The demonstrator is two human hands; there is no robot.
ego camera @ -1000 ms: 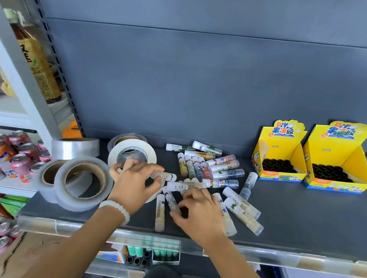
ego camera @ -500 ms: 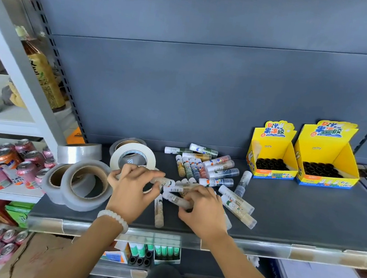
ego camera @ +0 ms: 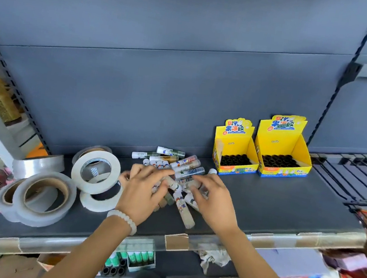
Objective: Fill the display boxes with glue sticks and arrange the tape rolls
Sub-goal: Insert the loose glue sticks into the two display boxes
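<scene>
The scene is seen by 1 head-worn wide-angle camera, aimed forward and down at close range onto a dark shelf (ego camera: pixel 274 206). The shelf's back panel (ego camera: pixel 182 103) is faced squarely. Straight edges are bowed towards the frame borders.

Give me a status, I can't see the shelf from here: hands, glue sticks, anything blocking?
Left hand and right hand both gathering the glue sticks pile. Display boxes hold none yet. Tape rolls sit left, path to boxes open.
</scene>
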